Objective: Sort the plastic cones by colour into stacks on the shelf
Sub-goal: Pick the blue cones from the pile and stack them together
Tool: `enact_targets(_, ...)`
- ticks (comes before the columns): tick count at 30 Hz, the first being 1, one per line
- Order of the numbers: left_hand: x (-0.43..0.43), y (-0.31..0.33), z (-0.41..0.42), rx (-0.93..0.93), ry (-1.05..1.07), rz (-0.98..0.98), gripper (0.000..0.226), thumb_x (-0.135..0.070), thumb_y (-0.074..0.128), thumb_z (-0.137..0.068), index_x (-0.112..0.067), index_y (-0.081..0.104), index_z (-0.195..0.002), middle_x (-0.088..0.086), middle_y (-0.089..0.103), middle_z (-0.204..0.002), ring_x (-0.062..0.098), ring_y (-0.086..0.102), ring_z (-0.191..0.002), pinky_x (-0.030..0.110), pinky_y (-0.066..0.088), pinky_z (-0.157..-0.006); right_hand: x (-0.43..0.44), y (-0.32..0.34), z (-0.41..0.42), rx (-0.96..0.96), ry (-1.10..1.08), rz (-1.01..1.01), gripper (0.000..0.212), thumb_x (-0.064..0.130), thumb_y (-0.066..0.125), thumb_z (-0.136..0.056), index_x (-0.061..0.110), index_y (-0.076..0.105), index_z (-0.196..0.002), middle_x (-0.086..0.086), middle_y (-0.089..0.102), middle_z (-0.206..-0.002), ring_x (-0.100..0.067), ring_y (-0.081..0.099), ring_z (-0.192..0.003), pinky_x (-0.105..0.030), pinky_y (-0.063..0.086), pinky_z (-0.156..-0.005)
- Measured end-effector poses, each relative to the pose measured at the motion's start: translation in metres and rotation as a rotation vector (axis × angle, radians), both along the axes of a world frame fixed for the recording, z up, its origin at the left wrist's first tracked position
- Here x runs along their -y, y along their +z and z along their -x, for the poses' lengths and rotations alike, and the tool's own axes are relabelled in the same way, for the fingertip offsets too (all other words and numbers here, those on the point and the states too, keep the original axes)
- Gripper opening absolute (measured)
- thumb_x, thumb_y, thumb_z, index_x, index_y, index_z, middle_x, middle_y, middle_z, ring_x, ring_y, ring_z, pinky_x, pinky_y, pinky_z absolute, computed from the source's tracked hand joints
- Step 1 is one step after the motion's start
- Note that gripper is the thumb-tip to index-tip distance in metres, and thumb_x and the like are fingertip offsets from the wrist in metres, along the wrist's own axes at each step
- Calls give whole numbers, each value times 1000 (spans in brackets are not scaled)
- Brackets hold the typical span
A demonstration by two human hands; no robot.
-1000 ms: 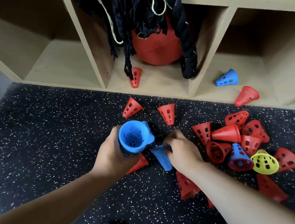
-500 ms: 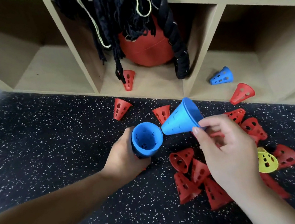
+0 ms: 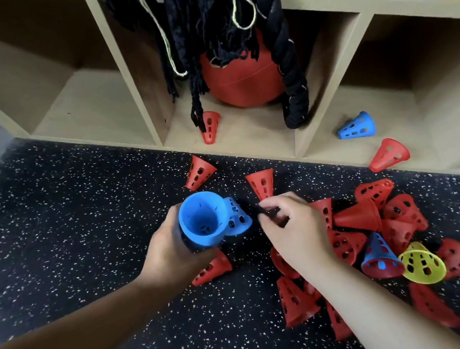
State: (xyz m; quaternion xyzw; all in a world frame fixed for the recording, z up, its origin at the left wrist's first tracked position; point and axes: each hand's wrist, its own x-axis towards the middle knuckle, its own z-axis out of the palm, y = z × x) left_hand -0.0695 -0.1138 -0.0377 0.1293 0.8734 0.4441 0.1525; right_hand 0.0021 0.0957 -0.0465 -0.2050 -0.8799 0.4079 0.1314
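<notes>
Left hand (image 3: 172,252) grips blue plastic cone stack (image 3: 201,220); loose blue perforated cone (image 3: 239,217) against stack's right side; right hand (image 3: 296,230) curled, empty, just beside.

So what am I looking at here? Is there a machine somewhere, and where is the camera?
No machine here: a person's two bare hands do the work. The one picture comes from a camera worn on the head, looking down, so the arms reach in from below. The left hand grips a blue stack of nested cones. The right hand hovers beside it, fingers curled; I cannot tell whether it holds anything. On the dark speckled floor lies a heap of red cones, with a yellow cone and a blue cone among them. Behind stands a wooden shelf with a red ball, black rope and a few loose cones.
</notes>
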Motion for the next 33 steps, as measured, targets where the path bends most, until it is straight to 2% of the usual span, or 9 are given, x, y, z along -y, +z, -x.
enact_targets(2,5,-3,6,-11,15,23,66,-17,88,-67,-37,50,-117,-21,64,-97,-11,58,-90,2,42,-67,2,-18,14,124,18,-12,20,24,76,-81,27,74,-101,17,65,-97,-3,59,-75,-18,46,-68)
enact_targets(4,8,-7,11,-15,25,40,65,-19,89,-68,-37,50,-117,-21,64,-98,-10,58,-91,2,42,-67,6,-31,26,225,52,-72,26,29,75,-82,26,72,-107,15,65,-108,-8,64,-87,-27,51,-74)
enact_targets(7,7,-13,16,-6,32,45,66,-19,89,-67,-36,50,-117,-19,65,-97,-7,60,-90,4,43,-66,10,-45,38,288,59,-158,30,30,73,-83,25,70,-113,11,66,-117,-14,66,-100,-26,48,-75)
enact_targets(13,-3,-17,21,-27,10,43,66,-19,88,-66,-36,50,-118,-21,64,-98,-6,61,-90,7,45,-69,12,-59,50,316,-73,-88,10,25,67,-87,26,74,-95,2,76,-84,-22,71,-78,-25,45,-58)
enact_targets(16,-8,-17,24,-42,13,44,65,-22,88,-66,-38,50,-117,-21,64,-99,-4,62,-90,16,48,-74,12,-59,51,260,-86,-67,8,24,68,-87,24,73,-93,3,76,-82,-20,71,-75,-29,53,-62)
enact_targets(20,-15,-16,28,-25,20,35,64,-26,89,-66,-37,50,-116,-21,63,-100,-6,59,-93,12,46,-74,-1,-27,49,-69,-270,80,13,10,69,-86,21,70,-92,8,72,-83,2,64,-72,-23,54,-72)
enact_targets(24,-27,-17,33,-30,-12,36,63,-22,86,-66,-38,50,-115,-19,64,-101,-6,59,-92,6,43,-71,-20,41,32,-265,-382,381,25,2,62,-86,19,72,-101,2,71,-81,-9,68,-71,-31,60,-67)
enact_targets(29,-62,-8,30,-29,-69,-20,63,-24,86,-65,-46,50,-113,-23,66,-99,-7,62,-94,10,47,-74,-35,102,15,-152,-233,435,27,2,62,-88,24,75,-98,3,72,-74,-10,70,-60,-15,51,-55)
enact_targets(33,-94,3,28,-84,-96,-43,73,-16,90,-61,-46,50,-114,-30,63,-101,-22,55,-97,-4,37,-75,-51,95,17,-18,-84,369,20,20,70,-88,25,75,-106,9,70,-73,-12,67,-62,-37,60,-65)
